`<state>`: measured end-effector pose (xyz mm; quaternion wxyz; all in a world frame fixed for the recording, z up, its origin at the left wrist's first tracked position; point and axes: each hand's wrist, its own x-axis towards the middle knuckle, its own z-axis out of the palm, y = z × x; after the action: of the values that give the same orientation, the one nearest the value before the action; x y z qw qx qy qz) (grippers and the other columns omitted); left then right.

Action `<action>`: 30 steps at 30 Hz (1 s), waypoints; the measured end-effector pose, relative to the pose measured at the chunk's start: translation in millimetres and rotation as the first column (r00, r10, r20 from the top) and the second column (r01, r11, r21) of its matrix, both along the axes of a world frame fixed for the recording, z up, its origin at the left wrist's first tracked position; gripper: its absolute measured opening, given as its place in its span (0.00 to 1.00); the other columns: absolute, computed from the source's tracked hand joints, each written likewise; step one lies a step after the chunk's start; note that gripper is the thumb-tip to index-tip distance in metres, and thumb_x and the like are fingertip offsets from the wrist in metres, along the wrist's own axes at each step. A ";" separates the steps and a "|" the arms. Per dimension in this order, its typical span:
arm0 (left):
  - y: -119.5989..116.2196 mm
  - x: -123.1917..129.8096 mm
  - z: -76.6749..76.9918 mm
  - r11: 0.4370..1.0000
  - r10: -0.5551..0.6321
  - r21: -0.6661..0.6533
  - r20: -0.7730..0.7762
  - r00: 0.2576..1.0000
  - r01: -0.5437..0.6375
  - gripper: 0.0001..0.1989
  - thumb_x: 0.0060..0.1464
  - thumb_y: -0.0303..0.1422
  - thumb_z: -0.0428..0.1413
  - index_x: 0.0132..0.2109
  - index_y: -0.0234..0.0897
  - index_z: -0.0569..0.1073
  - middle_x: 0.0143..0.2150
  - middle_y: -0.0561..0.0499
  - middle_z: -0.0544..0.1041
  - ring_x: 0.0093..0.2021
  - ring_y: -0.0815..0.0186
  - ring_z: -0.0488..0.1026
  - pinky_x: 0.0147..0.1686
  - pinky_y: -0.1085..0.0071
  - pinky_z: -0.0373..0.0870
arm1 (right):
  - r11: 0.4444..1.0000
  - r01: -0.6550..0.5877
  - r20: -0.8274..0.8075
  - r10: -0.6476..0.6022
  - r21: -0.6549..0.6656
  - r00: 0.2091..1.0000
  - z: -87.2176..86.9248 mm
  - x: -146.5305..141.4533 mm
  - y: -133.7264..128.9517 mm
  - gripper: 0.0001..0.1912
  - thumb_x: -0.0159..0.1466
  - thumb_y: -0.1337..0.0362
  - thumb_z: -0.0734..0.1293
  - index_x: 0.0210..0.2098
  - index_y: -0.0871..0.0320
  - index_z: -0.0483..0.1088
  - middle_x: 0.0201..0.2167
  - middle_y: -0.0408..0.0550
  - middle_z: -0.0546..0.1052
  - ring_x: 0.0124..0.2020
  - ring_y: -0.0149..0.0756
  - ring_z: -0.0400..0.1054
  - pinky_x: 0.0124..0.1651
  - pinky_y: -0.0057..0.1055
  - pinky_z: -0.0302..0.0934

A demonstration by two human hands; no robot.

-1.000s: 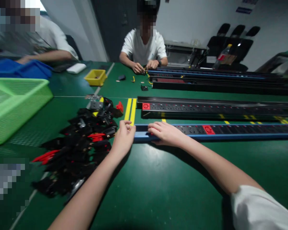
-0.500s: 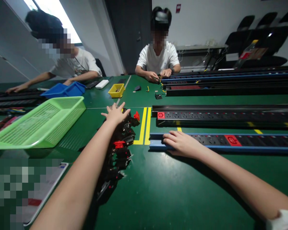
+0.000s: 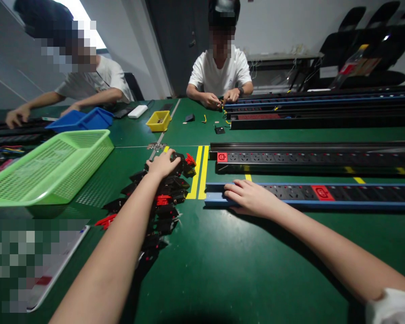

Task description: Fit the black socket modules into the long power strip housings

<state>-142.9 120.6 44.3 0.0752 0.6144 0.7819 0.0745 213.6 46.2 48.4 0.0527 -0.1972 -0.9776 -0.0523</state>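
My left hand [image 3: 161, 165] is over the far end of a row of black socket modules [image 3: 167, 211], its fingers apart and bent down onto them. The fingertips are partly hidden, and no module is lifted. A red socket module [image 3: 190, 159] lies just right of that hand. Beyond its fingers is a small flat metal piece [image 3: 156, 146]. My right hand [image 3: 248, 195] is closed over the left end of a blue power strip [image 3: 290, 204], fingers together across the channel. Black outlets and one red socket [image 3: 323, 193] sit in this strip.
A black power strip [image 3: 290, 168] lies behind the blue one. At left are a green basket [image 3: 84, 180], a blue bin [image 3: 70, 120] and a pixelated flat object [image 3: 50, 279]. A yellow bin [image 3: 158, 121] stands farther back. Two people [image 3: 219, 67] work across the table.
My left hand has come down onto the modules, its spread fingers now bent. My right hand stays on the blue strip. The view has shifted slightly.
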 end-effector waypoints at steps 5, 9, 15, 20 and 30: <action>-14.9 3.9 0.5 0.996 -0.089 0.005 -0.016 0.996 0.089 0.28 0.57 0.54 0.44 0.59 0.50 0.66 0.58 0.41 0.74 0.56 0.41 0.69 0.55 0.36 0.56 | 1.000 0.006 -0.009 -0.005 0.008 1.000 0.2 0.0 -0.9 0.19 0.62 0.60 0.68 0.51 0.58 0.67 0.56 0.56 0.71 0.51 0.49 0.65 0.48 0.44 0.62; -24.6 8.8 1.2 0.978 -0.206 0.023 0.004 0.979 0.206 0.26 0.57 0.54 0.45 0.57 0.48 0.67 0.58 0.43 0.73 0.58 0.48 0.68 0.58 0.42 0.56 | 1.000 -0.001 -0.016 0.002 0.014 1.000 -0.5 0.1 -1.0 0.18 0.62 0.60 0.67 0.51 0.58 0.67 0.55 0.56 0.71 0.50 0.48 0.66 0.48 0.43 0.62; -37.0 19.2 8.9 0.964 -0.224 0.125 -0.090 0.970 0.234 0.26 0.55 0.57 0.49 0.51 0.46 0.73 0.59 0.42 0.72 0.62 0.44 0.61 0.59 0.41 0.49 | 0.999 -0.004 -0.012 0.004 0.036 1.000 -0.6 0.5 -1.6 0.19 0.63 0.60 0.67 0.52 0.59 0.67 0.56 0.57 0.71 0.51 0.50 0.66 0.48 0.43 0.62; -51.8 31.0 26.2 0.940 -0.187 0.260 -0.152 0.970 0.222 0.24 0.55 0.54 0.53 0.48 0.42 0.74 0.55 0.40 0.75 0.60 0.45 0.64 0.60 0.42 0.45 | 0.999 -0.001 0.011 0.001 0.046 1.000 -0.8 0.4 -1.3 0.20 0.63 0.60 0.67 0.52 0.59 0.66 0.57 0.57 0.70 0.52 0.50 0.65 0.47 0.43 0.62; -113.2 115.9 36.8 0.862 -0.271 0.446 0.807 0.525 -0.240 0.22 0.58 0.49 0.54 0.51 0.38 0.68 0.48 0.43 0.78 0.47 0.60 0.77 0.45 0.65 0.72 | 0.997 -0.005 0.024 0.003 0.071 1.000 -1.7 1.3 -1.8 0.21 0.63 0.60 0.67 0.54 0.60 0.66 0.58 0.57 0.70 0.52 0.51 0.64 0.48 0.42 0.61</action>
<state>-26.9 7.4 81.2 0.2833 0.5024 0.5891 0.5659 214.9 44.4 46.8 0.0480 -0.1924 -0.9760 -0.0894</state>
